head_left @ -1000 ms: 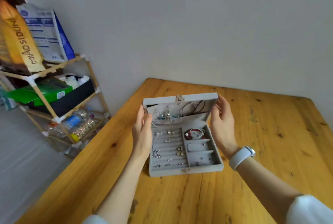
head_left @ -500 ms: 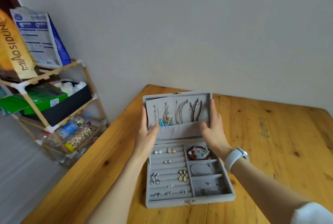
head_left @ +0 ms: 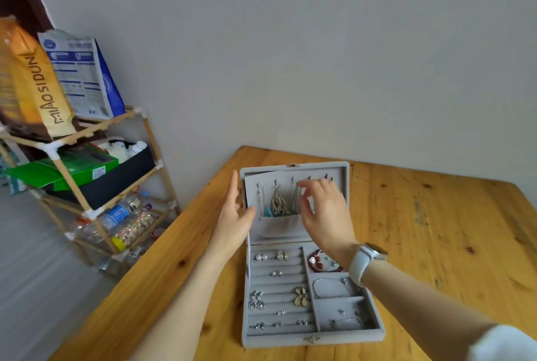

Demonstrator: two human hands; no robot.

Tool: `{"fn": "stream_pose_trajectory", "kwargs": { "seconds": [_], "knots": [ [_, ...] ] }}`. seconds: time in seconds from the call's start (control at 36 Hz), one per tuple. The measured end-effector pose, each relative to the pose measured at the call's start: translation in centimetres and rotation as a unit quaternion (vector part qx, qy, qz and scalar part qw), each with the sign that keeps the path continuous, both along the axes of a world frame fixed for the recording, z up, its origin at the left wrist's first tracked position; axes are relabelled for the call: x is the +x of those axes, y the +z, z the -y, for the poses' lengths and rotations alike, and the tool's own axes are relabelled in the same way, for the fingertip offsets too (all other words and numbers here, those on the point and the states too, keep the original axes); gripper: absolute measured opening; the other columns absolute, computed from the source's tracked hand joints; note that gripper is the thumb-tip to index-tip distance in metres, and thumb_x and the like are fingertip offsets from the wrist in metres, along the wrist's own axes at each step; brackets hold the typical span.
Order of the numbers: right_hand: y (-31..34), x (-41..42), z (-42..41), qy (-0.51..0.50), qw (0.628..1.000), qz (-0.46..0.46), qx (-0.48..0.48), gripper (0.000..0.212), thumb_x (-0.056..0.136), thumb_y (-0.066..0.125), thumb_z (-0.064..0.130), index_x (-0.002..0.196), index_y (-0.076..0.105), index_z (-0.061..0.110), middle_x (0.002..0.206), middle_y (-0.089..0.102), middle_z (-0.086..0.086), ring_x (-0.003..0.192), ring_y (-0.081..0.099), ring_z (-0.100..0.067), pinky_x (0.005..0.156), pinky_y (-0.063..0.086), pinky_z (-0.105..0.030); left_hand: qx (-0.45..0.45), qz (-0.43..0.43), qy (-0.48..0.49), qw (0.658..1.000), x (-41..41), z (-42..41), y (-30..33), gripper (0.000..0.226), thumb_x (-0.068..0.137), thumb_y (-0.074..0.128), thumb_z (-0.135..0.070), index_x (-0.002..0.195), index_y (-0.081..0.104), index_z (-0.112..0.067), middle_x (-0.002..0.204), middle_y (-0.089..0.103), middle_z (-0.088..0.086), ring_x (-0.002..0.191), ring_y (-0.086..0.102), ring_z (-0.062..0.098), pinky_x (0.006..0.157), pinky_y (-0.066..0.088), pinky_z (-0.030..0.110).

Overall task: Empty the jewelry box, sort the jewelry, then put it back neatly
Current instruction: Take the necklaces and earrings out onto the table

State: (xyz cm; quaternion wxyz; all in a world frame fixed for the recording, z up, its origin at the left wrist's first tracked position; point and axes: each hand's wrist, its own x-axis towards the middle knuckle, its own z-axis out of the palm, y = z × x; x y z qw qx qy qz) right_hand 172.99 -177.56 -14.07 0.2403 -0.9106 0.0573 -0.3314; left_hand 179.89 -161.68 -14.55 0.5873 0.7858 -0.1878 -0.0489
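So the lid [head_left: 295, 170] has been swung fully upright since a second ago, and the jewelry box [head_left: 312, 337] is now left open flat on the wooden table [head_left: 436, 229] — nothing's been emptied yet, everything's still inside. The lid's left edge is steadied by the left hand [head_left: 234, 215], fingers straight, nothing gripped. The right hand [head_left: 322, 209] has been let go of the lid and is raised in front of the hanging necklaces [head_left: 279, 200], fingers loosely spread, nothing pinched so far. The necklaces are just behind those fingertips [head_left: 302, 184].

matt grey velvety jewelry box [head_left: 360, 337], knotty wooden table [head_left: 436, 229]
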Motion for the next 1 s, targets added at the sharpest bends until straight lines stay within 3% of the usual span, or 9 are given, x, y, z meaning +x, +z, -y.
{"fn": "stream_pose_trajectory", "kwargs": {
  "seconds": [0.08, 0.22, 0.39, 0.56, 0.69, 0.78, 0.92, 1.0],
  "knots": [
    [0.2, 1.1, -2.0, 0.025, 0.999, -0.013, -0.039, 0.019, 0.091, 0.052, 0.017, 0.105, 0.062, 0.01, 0.095, 0.064, -0.006, 0.09, 0.056, -0.025, 0.075, 0.049, -0.039, 0.025, 0.011, -0.015, 1.0, 1.2, -0.3, 0.6, 0.075, 0.093, 0.048, -0.006, 0.144, 0.006, -0.041, 0.148, 0.03, -0.003, 0.126, 0.042, 0.02, 0.096, 0.04, 0.029],
    [0.3, 3.4, -4.4, -0.042, 0.994, -0.097, -0.017, 0.028, 0.095, 0.039, 0.036, 0.11, 0.051, 0.015, 0.102, 0.066, -0.004, 0.093, 0.062, -0.027, 0.07, 0.043, -0.032, 0.02, 0.012, -0.028, 0.999, 1.8, -0.9, 0.7, 0.071, 0.091, 0.048, 0.001, 0.144, 0.017, -0.034, 0.13, 0.041, -0.006, 0.105, 0.054, 0.013, 0.077, 0.045, 0.011],
    [-0.5, 4.7, -5.4, -0.091, 0.989, -0.111, -0.02, 0.024, 0.096, 0.036, 0.03, 0.105, 0.05, 0.012, 0.093, 0.068, -0.008, 0.087, 0.063, -0.031, 0.063, 0.038, -0.032, 0.029, 0.021, -0.04, 0.999, 2.0, -1.4, 0.4, 0.076, 0.086, 0.04, 0.013, 0.141, 0.022, -0.036, 0.123, 0.035, -0.005, 0.104, 0.048, 0.016, 0.073, 0.043, 0.008],
    [-0.5, 4.8, -5.8, -0.094, 0.99, -0.104, -0.012, 0.022, 0.095, 0.034, 0.026, 0.103, 0.049, 0.011, 0.086, 0.068, -0.009, 0.081, 0.063, -0.033, 0.06, 0.035, -0.031, 0.03, 0.015, -0.05, 0.998, 1.9, -1.6, 0.4, 0.079, 0.086, 0.042, 0.011, 0.136, 0.02, -0.046, 0.127, 0.033, -0.005, 0.109, 0.045, 0.015, 0.081, 0.039, 0.016],
    [1.9, 4.1, -5.1, -0.058, 0.997, -0.034, 0.044, 0.019, 0.093, 0.042, 0.028, 0.1, 0.053, 0.013, 0.08, 0.068, -0.009, 0.079, 0.062, -0.034, 0.066, 0.046, -0.038, 0.038, 0.013, -0.057, 0.998, 1.9, -1.8, 0.6, 0.078, 0.087, 0.046, 0.006, 0.138, 0.021, -0.047, 0.139, 0.034, 0.0, 0.115, 0.048, 0.017, 0.097, 0.044, 0.035],
    [4.7, 4.1, -4.7, -0.018, 0.997, 0.003, 0.081, 0.015, 0.09, 0.046, 0.025, 0.093, 0.053, 0.012, 0.075, 0.066, -0.009, 0.074, 0.06, -0.034, 0.066, 0.047, -0.042, 0.026, 0.013, -0.06, 0.998, 1.7, -1.5, 0.9, 0.077, 0.086, 0.052, 0.002, 0.139, 0.021, -0.046, 0.143, 0.035, -0.002, 0.121, 0.047, 0.019, 0.1, 0.043, 0.04],
    [9.6, 3.5, -4.8, 0.078, 0.99, 0.028, 0.116, 0.007, 0.087, 0.051, 0.018, 0.081, 0.051, 0.016, 0.067, 0.059, -0.004, 0.065, 0.056, -0.025, 0.066, 0.046, -0.039, 0.003, 0.01, -0.016, 1.0, 0.7, -1.0, 2.1, 0.073, 0.084, 0.057, -0.002, 0.144, 0.023, -0.027, 0.148, 0.028, -0.002, 0.133, 0.034, 0.019, 0.11, 0.031, 0.038],
    [12.0, 2.1, -4.9, 0.126, 0.978, 0.032, 0.166, 0.015, 0.086, 0.052, 0.012, 0.073, 0.048, 0.019, 0.072, 0.062, -0.005, 0.072, 0.06, -0.025, 0.071, 0.048, -0.036, -0.025, 0.025, 0.007, 0.999, -0.3, -1.3, 3.7, 0.066, 0.083, 0.055, 0.002, 0.142, 0.031, -0.017, 0.144, 0.035, 0.002, 0.131, 0.037, 0.017, 0.103, 0.032, 0.027]
  ]
}}
